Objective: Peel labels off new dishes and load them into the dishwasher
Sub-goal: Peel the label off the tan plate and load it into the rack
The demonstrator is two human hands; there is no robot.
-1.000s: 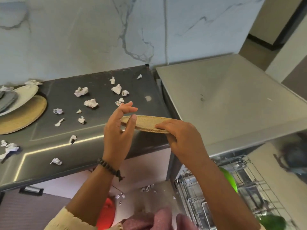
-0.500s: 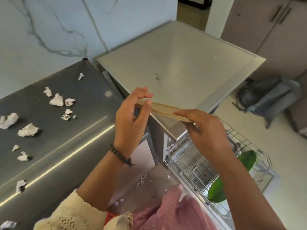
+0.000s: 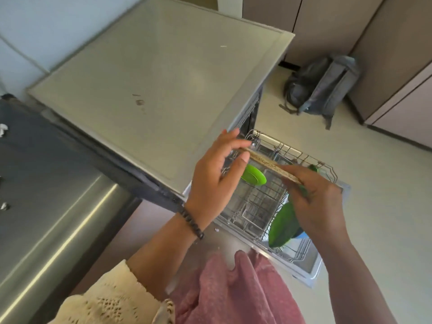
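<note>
Both hands have carried the speckled beige plate [image 3: 268, 163] from the counter side to above the wire dishwasher rack [image 3: 261, 202]. Left hand [image 3: 215, 176] pinches one thin edge, right hand [image 3: 315, 197] grips the other. Glossy green plates [image 3: 253, 175] stand below; no writing is readable.

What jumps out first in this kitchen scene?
Two hands in the middle: the left hand and right hand hold a speckled tan plate edge-on between them. Right beneath it sits the pulled-out dishwasher rack with bright green plates standing in it. A grey backpack lies on the floor, upper right.
</note>
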